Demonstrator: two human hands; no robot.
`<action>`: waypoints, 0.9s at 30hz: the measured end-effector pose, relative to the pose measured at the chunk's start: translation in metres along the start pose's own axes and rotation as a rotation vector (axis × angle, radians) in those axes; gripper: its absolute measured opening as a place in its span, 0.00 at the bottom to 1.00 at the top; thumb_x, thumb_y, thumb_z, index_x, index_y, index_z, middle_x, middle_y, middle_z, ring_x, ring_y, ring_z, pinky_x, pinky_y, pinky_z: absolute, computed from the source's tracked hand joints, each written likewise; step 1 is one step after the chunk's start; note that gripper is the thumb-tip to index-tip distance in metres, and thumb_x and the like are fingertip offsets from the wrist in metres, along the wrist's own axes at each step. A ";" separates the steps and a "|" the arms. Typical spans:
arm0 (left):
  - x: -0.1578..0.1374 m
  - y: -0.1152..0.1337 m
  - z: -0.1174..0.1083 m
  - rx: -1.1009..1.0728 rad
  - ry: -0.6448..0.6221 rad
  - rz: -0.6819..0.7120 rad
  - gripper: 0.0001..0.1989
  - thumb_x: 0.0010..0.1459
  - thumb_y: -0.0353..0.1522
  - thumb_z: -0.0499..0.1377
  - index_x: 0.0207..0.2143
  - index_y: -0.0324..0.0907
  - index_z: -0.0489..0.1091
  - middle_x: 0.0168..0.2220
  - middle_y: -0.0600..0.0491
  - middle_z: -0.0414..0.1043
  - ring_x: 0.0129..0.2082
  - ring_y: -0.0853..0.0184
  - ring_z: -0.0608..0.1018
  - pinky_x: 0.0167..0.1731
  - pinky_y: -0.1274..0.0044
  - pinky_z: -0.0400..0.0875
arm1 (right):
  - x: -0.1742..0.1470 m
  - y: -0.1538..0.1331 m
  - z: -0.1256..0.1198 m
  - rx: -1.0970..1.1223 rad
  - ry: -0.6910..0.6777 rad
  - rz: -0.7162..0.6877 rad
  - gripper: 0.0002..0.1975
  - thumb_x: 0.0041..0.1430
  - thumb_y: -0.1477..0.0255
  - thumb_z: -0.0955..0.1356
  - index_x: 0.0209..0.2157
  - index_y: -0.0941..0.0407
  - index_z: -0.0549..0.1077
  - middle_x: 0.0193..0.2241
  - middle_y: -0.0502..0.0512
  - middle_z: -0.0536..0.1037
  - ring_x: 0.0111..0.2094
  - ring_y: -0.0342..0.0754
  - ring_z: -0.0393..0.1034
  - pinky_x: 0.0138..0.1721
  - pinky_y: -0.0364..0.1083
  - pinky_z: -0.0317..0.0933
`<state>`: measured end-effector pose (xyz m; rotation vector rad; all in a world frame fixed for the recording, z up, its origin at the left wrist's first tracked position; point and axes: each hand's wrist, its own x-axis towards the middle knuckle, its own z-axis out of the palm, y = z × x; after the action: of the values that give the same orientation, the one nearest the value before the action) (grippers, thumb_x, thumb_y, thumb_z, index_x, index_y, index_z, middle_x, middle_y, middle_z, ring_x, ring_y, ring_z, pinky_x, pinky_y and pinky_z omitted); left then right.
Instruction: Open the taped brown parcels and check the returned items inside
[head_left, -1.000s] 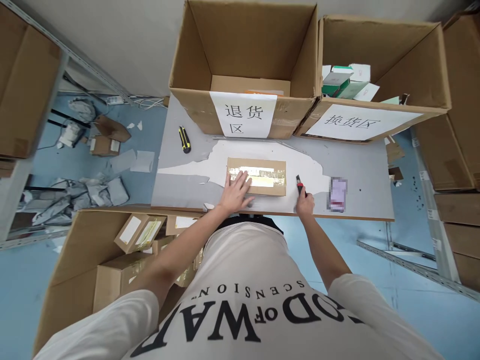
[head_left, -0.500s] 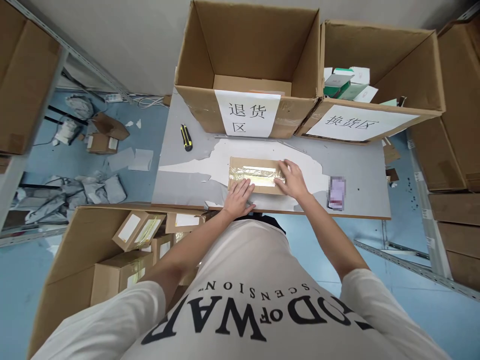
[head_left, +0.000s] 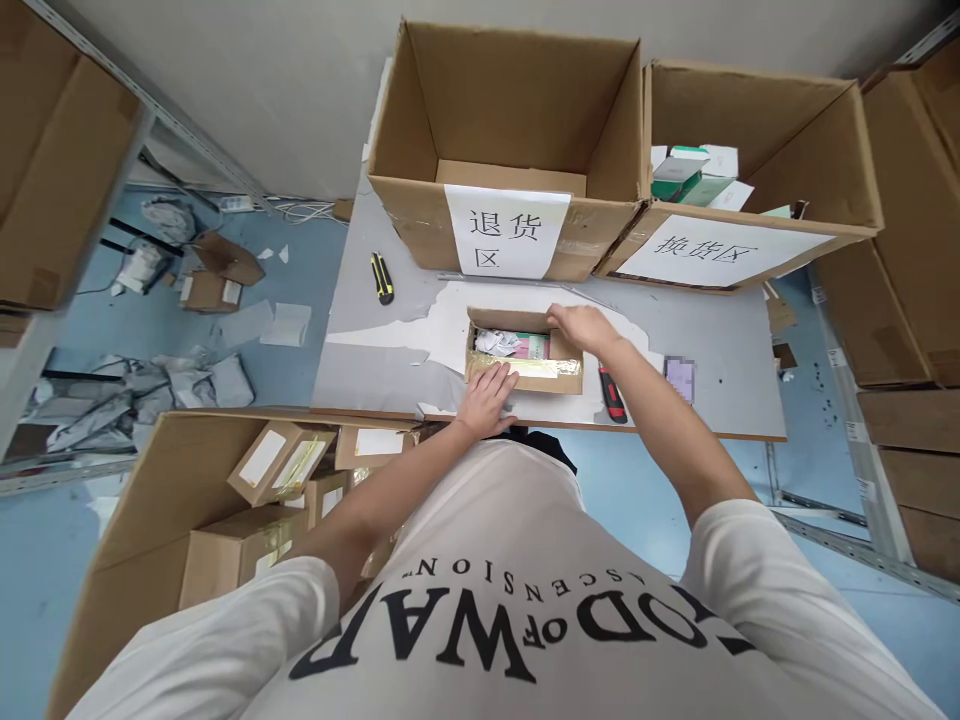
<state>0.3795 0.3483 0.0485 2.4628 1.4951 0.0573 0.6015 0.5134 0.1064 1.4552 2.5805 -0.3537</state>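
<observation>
A small cardboard box (head_left: 570,382) lies on the table in front of me with its top open. Inside it are crumpled white paper (head_left: 498,343) and a pink and green packet (head_left: 534,346). My left hand (head_left: 489,398) rests on the near flap, fingers stretched out flat beside the clear tape. At the far right corner, my right hand (head_left: 583,326) has its fingers closed on the far flap (head_left: 510,319). A red and black utility knife (head_left: 612,396) lies on the table just below my right forearm.
Behind the small box stand two large cartons with paper labels, a left carton (head_left: 405,205) and a right carton (head_left: 851,225) holding green and white boxes. A yellow and black cutter (head_left: 382,278) and a blurred phone (head_left: 681,378) lie on the table. At lower left, a big carton (head_left: 139,530) holds several parcels.
The small box's top has come open, showing its contents. My right hand has moved up to the far flap. The red knife now shows beside my right forearm.
</observation>
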 end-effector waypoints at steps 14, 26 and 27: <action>0.002 -0.038 -0.021 -0.118 0.122 0.042 0.42 0.55 0.44 0.59 0.66 0.35 0.49 0.68 0.38 0.45 0.69 0.52 0.49 0.63 0.63 0.49 | -0.017 -0.019 0.013 0.053 0.358 -0.102 0.22 0.65 0.67 0.59 0.58 0.61 0.65 0.59 0.69 0.62 0.59 0.59 0.54 0.59 0.59 0.49; 0.035 -0.110 -0.035 -0.350 0.167 0.092 0.65 0.36 0.54 0.68 0.68 0.38 0.38 0.56 0.39 0.66 0.55 0.48 0.67 0.54 0.60 0.64 | -0.054 -0.060 0.008 -0.129 -0.046 -0.170 0.38 0.54 0.60 0.71 0.61 0.63 0.59 0.50 0.68 0.71 0.48 0.59 0.65 0.48 0.52 0.56; 0.035 -0.110 -0.036 -0.354 0.158 0.108 0.68 0.34 0.54 0.69 0.68 0.37 0.36 0.57 0.38 0.65 0.55 0.48 0.67 0.54 0.59 0.63 | -0.054 -0.061 0.009 -0.139 -0.061 -0.138 0.40 0.52 0.61 0.72 0.61 0.64 0.59 0.49 0.68 0.71 0.48 0.60 0.66 0.49 0.52 0.56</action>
<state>0.2942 0.4345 0.0536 2.2880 1.2771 0.5031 0.5771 0.4362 0.1195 1.2064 2.6053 -0.2259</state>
